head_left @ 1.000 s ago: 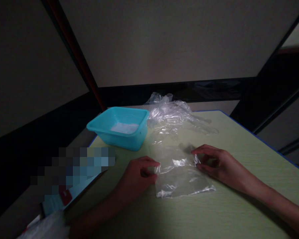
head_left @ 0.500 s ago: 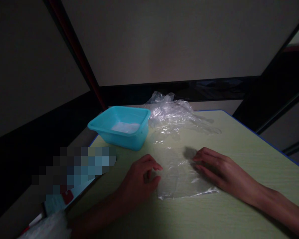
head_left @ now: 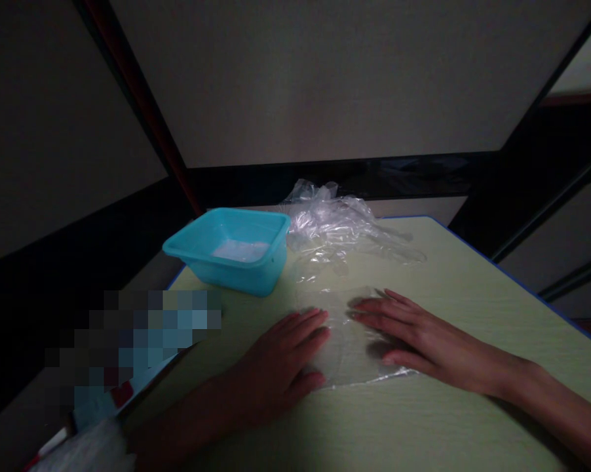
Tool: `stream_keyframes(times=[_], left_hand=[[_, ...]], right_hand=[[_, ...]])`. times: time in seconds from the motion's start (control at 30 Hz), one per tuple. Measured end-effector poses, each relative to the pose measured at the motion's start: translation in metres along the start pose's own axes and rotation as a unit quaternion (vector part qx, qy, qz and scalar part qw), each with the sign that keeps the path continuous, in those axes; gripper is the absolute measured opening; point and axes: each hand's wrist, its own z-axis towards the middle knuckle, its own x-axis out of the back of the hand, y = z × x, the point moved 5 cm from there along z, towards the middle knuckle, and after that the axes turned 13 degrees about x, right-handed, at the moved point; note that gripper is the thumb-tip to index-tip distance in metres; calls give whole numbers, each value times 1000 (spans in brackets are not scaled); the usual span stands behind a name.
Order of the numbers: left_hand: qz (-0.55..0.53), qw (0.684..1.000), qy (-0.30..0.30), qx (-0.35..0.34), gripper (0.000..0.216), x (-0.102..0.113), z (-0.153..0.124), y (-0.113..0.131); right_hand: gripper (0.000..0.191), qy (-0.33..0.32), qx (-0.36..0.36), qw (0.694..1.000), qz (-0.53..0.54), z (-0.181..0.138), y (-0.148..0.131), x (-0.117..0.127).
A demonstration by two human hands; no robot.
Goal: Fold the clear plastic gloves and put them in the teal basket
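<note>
Head view: a flat piece of clear film (head_left: 345, 354) lies on the pale green bench (head_left: 482, 334), between the two hands and partly under their fingers. The left hand (head_left: 290, 357) comes in from the left, open, its fingers loosely extended over the film's left side and its thumb apart, by the near left corner. The right hand (head_left: 408, 331) comes in from the other side, also open, fingers reaching inward across the right part, thumb held apart from them. Neither hand pinches anything. The left fingertips look to rest on the film; a shadow lies under the right hand, and I cannot tell whether its fingertips touch.

Neither hand is clearly nearer, since each overlaps one side. The glinting near edge runs left to right, rising slightly to the right; the far edge is faint, so the long axis cannot be told. Straight beyond the film sits a crumpled heap of clear plastic (head_left: 329, 223), with a turquoise tub (head_left: 236, 272) just beside it to the left, a whitish thing (head_left: 241, 250) inside.
</note>
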Motion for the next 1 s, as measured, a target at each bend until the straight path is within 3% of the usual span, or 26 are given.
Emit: stream_keyframes(times=[0.53,0.63,0.8,0.9,1.0], left_hand=[[49,998,-33,15,58,-2,-1,-2],[49,999,-23,7,60,-2,-2,-4],[57,998,1,-17,60,-3,-4,-6],[70,997,-1,-12,60,-3,-3,-6],[80,997,-11,-5,63,-2,-2,-4]], right_hand=[[77,-95,-6,994,45,-8,13,-7],[74,-54,-23,997,51,-8,14,-1],[31,131,-164,977,44,-14,26,20],[29,137,-236,959,74,-18,34,20],[32,120,-260,953,97,-19,38,14]])
